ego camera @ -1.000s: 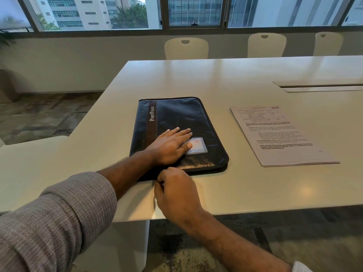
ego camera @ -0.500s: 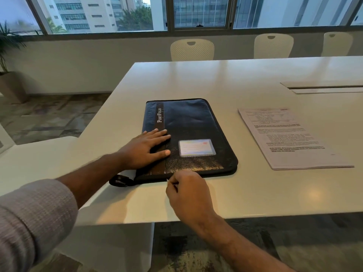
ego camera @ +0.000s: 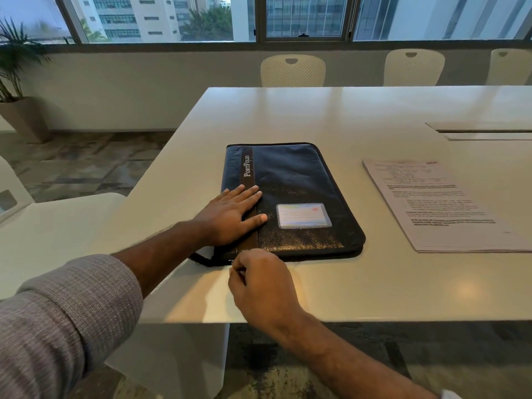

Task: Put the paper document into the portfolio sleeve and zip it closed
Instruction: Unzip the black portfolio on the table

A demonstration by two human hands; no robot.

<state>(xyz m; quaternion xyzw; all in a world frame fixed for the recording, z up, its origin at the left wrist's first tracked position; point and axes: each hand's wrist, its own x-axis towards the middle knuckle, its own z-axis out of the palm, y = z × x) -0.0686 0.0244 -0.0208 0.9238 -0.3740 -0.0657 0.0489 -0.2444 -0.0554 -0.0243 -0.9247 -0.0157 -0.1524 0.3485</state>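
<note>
**Hands at the portfolio's near edge, document waiting alongside**

A dark blue portfolio sleeve (ego camera: 290, 194) lies flat on a white table (ego camera: 331, 110), its brown strip lettered "PortFolio" running along the left side and a clear card window (ego camera: 303, 216) set toward its near right corner. The person's left hand (ego camera: 230, 216) rests palm-down on the sleeve's near left part, fingers straight and spread, thumb lying across the brown strip. A grey knit sleeve (ego camera: 63, 321) covers that forearm.

The right hand (ego camera: 263, 286) sits at the portfolio's near edge with its fingers curled inward, thumb and forefinger drawn together at the zip line; whatever they pinch is too small and too hidden to make out, so it cannot be told whether the hand holds the zipper pull. A black loop strap (ego camera: 201, 259) sticks out from the sleeve's near left corner, just left of that hand.

The paper document (ego camera: 440, 203), a printed stack, lies on the table to the right of the portfolio, apart from it and untouched by either hand.

Pale chairs (ego camera: 293, 71) line the far side of the table below a row of windows (ego camera: 305, 17), and a potted plant (ego camera: 17, 70) stands at the far left.
</note>
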